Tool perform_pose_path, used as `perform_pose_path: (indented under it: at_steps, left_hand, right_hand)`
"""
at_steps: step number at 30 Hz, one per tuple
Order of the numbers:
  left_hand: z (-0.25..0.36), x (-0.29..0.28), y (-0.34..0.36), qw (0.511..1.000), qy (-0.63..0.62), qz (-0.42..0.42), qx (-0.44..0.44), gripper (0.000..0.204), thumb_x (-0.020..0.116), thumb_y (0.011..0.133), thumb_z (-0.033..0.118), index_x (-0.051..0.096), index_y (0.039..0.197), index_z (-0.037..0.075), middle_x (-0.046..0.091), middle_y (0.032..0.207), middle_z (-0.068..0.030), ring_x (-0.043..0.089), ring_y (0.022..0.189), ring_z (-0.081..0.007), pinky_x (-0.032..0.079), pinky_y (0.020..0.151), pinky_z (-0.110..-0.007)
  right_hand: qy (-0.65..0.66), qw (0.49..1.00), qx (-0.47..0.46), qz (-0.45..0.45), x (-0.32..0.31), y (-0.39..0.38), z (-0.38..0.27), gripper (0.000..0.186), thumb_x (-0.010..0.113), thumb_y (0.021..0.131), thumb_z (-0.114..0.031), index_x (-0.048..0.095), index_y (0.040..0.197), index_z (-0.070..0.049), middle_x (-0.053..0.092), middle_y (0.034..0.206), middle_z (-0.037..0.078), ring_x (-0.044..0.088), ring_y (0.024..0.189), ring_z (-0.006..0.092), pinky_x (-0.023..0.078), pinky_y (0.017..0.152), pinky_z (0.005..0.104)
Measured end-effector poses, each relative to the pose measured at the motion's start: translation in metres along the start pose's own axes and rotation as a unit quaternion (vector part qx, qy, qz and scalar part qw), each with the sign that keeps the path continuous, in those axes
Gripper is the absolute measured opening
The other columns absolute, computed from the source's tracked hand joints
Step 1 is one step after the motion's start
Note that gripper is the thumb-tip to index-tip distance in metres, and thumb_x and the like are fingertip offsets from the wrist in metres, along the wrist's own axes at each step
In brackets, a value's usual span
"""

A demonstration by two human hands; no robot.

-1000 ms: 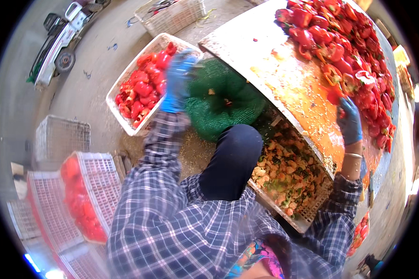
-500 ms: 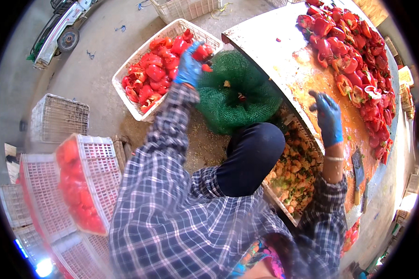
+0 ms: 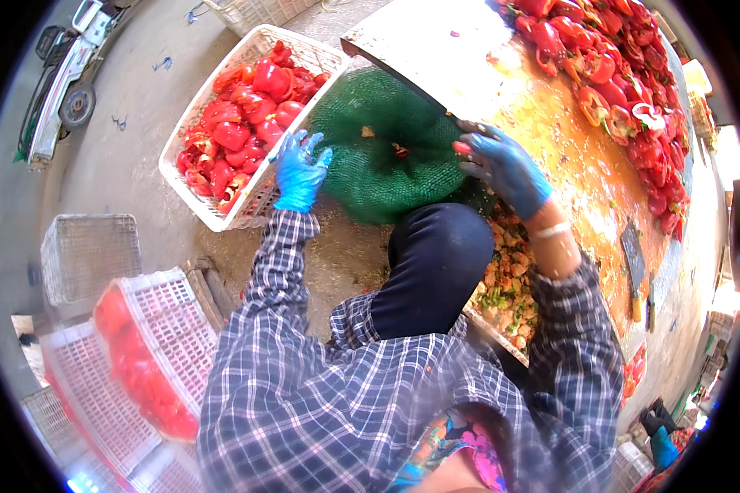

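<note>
**Left hand (image 3: 302, 171) spread beside a crate, right hand (image 3: 501, 164) bent inward at a table**

The person's left forearm, in a plaid sleeve, runs almost straight forward. Its blue-gloved hand has the fingers parted and slightly curled, just beside the right side of the white crate (image 3: 259, 197); whether it touches the rim cannot be told. Cut red peppers (image 3: 230, 134) fill that crate.

The right forearm slants forward and to the left, the wrist bare above a pushed-back sleeve and ringed by a pale band. Its gloved hand lies over the near edge of the table (image 3: 571, 181), fingers close together and pointing left. A small red spot shows at the fingertips; whether they are pinching something cannot be told.

Between the hands sits a green net sack (image 3: 386, 189), beyond the person's dark-clad knee (image 3: 444, 255). A pepper heap (image 3: 621, 86) covers the table's far right side, with a cleaver (image 3: 635, 255) lying nearer.
</note>
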State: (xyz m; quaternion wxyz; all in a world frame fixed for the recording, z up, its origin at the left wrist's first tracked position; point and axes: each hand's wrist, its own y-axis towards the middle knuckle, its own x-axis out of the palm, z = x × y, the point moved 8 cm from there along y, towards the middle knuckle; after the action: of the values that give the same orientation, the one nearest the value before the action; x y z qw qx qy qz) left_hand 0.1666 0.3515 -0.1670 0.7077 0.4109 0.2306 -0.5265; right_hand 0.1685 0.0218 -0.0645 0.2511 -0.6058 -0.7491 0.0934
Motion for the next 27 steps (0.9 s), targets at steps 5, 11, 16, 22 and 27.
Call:
perform_pose_path:
  at_steps: [5,11,16,22,27]
  left_hand:
    - [-0.058,0.032,-0.05,0.955,-0.06,-0.051,-0.286,0.055,0.077,0.078,0.04,0.064,0.117,0.004,0.062,0.113,-0.0221,0.061,0.104,-0.036,0.048,0.092,-0.043]
    - [-0.112,0.096,-0.058,0.844,-0.252,0.011,-0.474,0.086,0.077,0.077,0.049,0.046,0.133,-0.008,0.056,0.128,-0.0263,0.058,0.113,-0.0332,0.044,0.098,-0.038]
    - [-0.112,0.084,-0.014,0.825,-0.369,0.141,-0.406,0.052,0.072,0.086,0.032,0.061,0.118,-0.007,0.067,0.112,-0.0169,0.063,0.098,-0.0254,0.046,0.09,-0.035]
    - [-0.116,0.074,-0.005,0.858,-0.191,0.111,-0.464,0.041,0.067,0.083,0.028,0.068,0.107,-0.005,0.07,0.104,-0.0204,0.067,0.097,-0.0315,0.05,0.084,-0.041]
    - [-0.104,0.07,-0.006,0.866,-0.273,0.111,-0.405,0.032,0.062,0.084,0.024,0.071,0.103,0.0,0.071,0.099,-0.0174,0.067,0.09,-0.0249,0.049,0.081,-0.037]
  right_hand:
    - [-0.175,0.978,-0.118,0.004,0.005,-0.008,-0.023,0.045,0.064,0.091,-0.024,0.057,0.128,0.001,0.062,0.12,0.009,0.058,0.109,0.0164,0.042,0.099,0.0278]
    - [-0.189,0.977,-0.008,0.098,-0.07,-0.078,0.023,0.038,0.059,0.094,-0.027,0.062,0.122,-0.002,0.066,0.112,0.004,0.061,0.103,0.0129,0.049,0.087,0.0271]
    - [-0.124,0.969,0.015,0.211,-0.141,-0.14,0.064,0.033,0.058,0.095,-0.026,0.063,0.12,-0.005,0.068,0.106,0.004,0.065,0.092,0.0137,0.052,0.078,0.0276]
    - [-0.105,0.953,0.041,0.282,-0.171,-0.186,0.088,0.032,0.057,0.095,-0.026,0.062,0.119,-0.006,0.067,0.106,0.004,0.065,0.086,0.0126,0.051,0.071,0.0249]
    - [-0.06,0.961,0.025,0.267,-0.177,-0.201,0.097,0.031,0.056,0.096,-0.024,0.062,0.119,-0.005,0.067,0.102,0.005,0.065,0.084,0.0132,0.051,0.071,0.0251]
